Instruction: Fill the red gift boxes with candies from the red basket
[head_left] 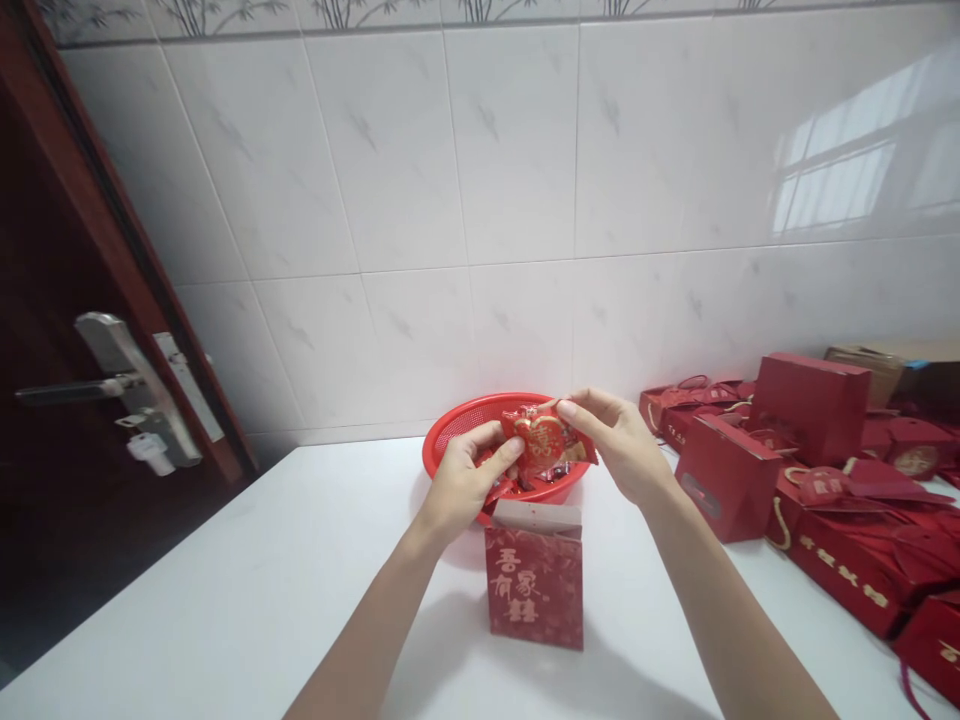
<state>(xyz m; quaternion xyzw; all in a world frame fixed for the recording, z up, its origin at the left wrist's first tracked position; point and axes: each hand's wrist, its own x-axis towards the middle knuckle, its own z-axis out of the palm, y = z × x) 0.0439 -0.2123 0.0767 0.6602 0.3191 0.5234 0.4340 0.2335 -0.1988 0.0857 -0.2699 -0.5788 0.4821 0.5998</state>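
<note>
Between my hands is a shiny red candy packet [543,442] with a gold heart and a character printed on it. My left hand [471,478] pinches its left side, thumb in front. At its upper right edge, the thumb and fingers of my right hand [611,430] are closed on the packet. Behind and below it stands a red plastic basket [450,425] with more wrapped sweets inside, partly hidden by my hands. Just in front of the basket, a red gift box [535,590] with pale lettering stands upright, its top flap raised.
Many red gift boxes [844,560] crowd the right side of the white table [300,590], some with cord handles. A brown cardboard box [892,370] sits at the back right. A tiled wall [517,190] rises behind; a dark door [97,250] with keys is at left.
</note>
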